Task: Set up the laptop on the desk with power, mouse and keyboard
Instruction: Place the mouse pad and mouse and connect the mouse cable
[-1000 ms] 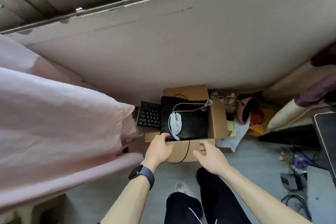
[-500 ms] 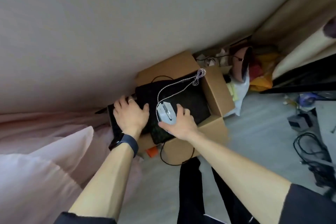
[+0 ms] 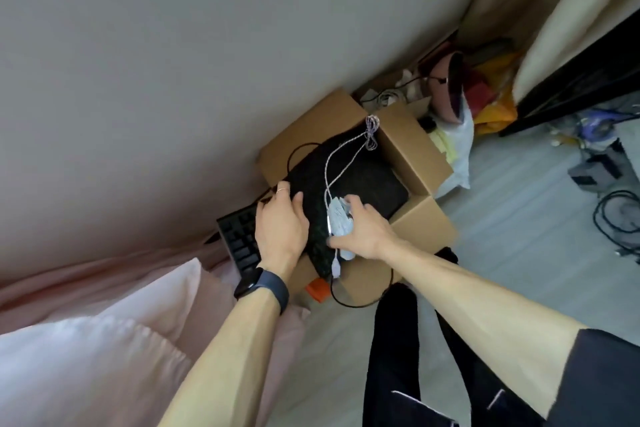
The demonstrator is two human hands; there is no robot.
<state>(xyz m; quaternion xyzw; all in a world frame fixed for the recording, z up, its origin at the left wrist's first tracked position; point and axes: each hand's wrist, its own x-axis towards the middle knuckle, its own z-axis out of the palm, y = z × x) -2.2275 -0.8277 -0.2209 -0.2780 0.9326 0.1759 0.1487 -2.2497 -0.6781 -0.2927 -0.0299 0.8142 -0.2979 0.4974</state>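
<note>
Nothing is on a desk yet. All the gear is at the open brown cardboard box (image 3: 412,146) on the floor by the wall.

- **Laptop:** the flat black slab, which I take for the laptop (image 3: 374,177), lies tilted across the box top, with its near corner overhanging toward the person.
- **Mouse:** the white corded mouse (image 3: 337,218) sits on the slab's near half, long axis pointing away from the person. Its pale braided cable (image 3: 371,130) runs to a tied bundle at the far flap.
- **Right hand:** the right hand (image 3: 369,236) is on the mouse, fingers curled over the shell and thumb on the near side, so it has the mouse.
- **Left hand:** the left hand (image 3: 282,229) lies at the slab's left edge with the thumb on top. I can't tell if the fingers hook under.
- **Keyboard:** the black keyboard (image 3: 239,239) is just left of the box and partly under that hand, long axis running near-to-far.

My read is that the mouse goes first, lifted straight up by the right hand, and the bundle may drag. The left hand is the nearer one for the keyboard.
</note>
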